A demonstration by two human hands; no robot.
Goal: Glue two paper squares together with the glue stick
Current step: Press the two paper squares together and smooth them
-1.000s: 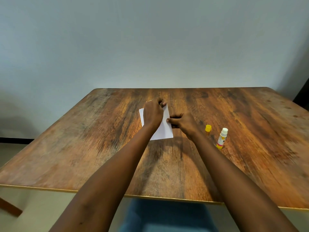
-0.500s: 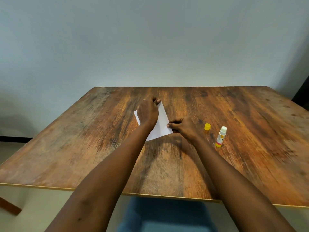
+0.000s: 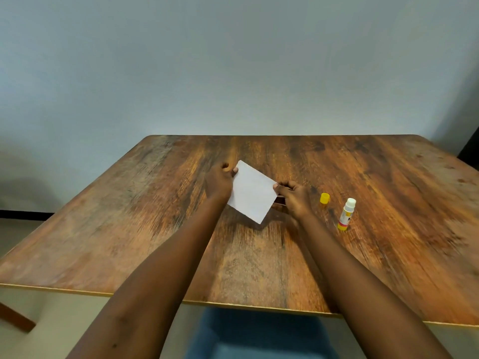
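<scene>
Wall [image 3: 233, 60]: plain pale surface filling the upper half of the head view, behind the table's far edge.

Table [image 3: 129, 229]: brown wood-grain top with a light trim along its near edge. Below the middle of that edge shows a blue seat [image 3: 259, 335], blurred.

Forearms: both bare, reaching from the near edge toward the table's middle.

Paper [image 3: 252, 193]: a white square held over the middle of the table, turned like a diamond with one corner pointing down toward the near edge. A dark shadow lies on the wood beneath that low corner, so the sheet appears raised off the surface. Only one white face is seen; whether a second square lies behind it cannot be told.

Left hand [image 3: 217, 182]: at the paper's upper left side, fingers curled, gripping the sheet near its top corner. A fingertip shows against the paper's edge.

Right hand [image 3: 295, 198]: at the paper's right corner, pinching it, with the thumb on the near face and the fingers curled behind.

Glue stick [image 3: 346, 215]: uncapped and upright, leaning slightly, with a white top and a yellow base. It stands on the table's right half, near the right hand but not touching it.

Cap [image 3: 324, 198]: small and yellow, standing on the wood between the right hand and the glue stick, apart from both.
</scene>
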